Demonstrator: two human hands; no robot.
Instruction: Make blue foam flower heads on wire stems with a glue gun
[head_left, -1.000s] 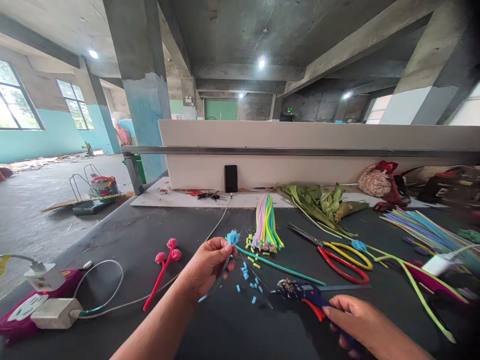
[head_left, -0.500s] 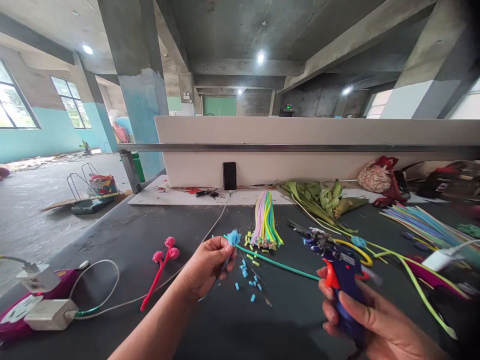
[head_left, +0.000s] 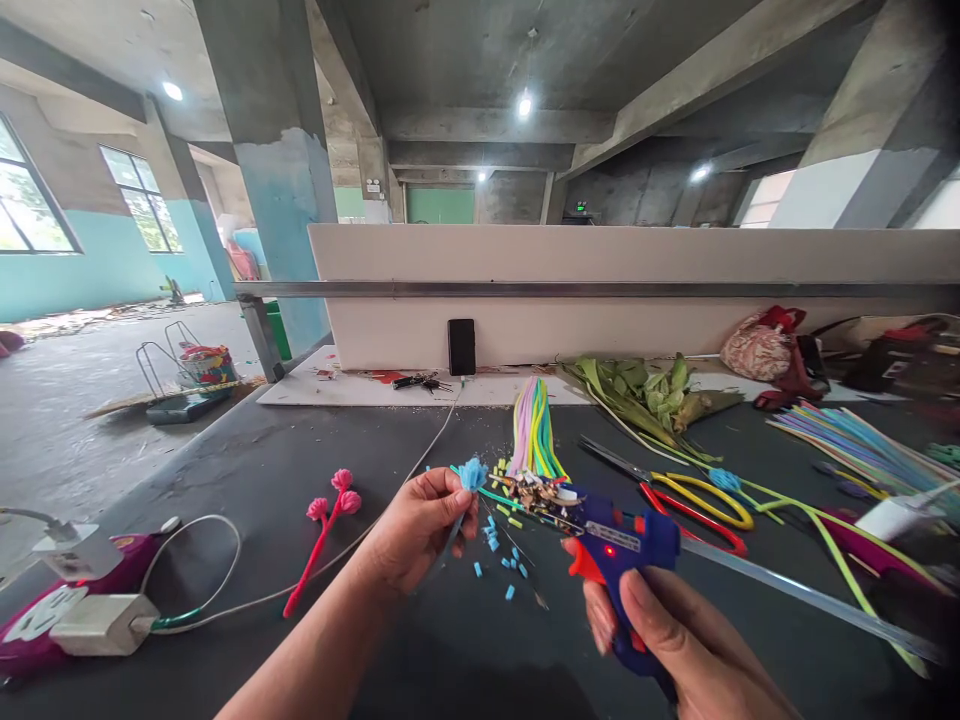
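Between the thumb and fingers of my left hand [head_left: 420, 515] is a blue pipe-cleaner flower [head_left: 472, 474], its fuzzy head up and its stem running down through the closed fingers. My right hand [head_left: 675, 625] is wrapped round a dark blue glue gun [head_left: 637, 555] with an orange trigger and a lit red light. A long clear glue stick [head_left: 810, 592] juts from its back. The gun's nozzle end, crusted with brown residue, points left, just right of the flower; whether they touch I cannot tell. Small blue cut pieces [head_left: 492, 544] lie below the flower.
Scissors [head_left: 705, 500] lie beyond the gun. Behind are a pipe-cleaner bundle [head_left: 536, 430], green leaves [head_left: 645, 395] and an upright phone [head_left: 461, 347]. A red stem with pink blooms [head_left: 319, 555] and a power strip [head_left: 37, 615] are left, more pipe cleaners [head_left: 855, 450] right.
My right hand has brought the glue gun leftward to the blue flower, its nozzle end now close by. The scissors show more fully behind it. My left hand stays nearly in place.
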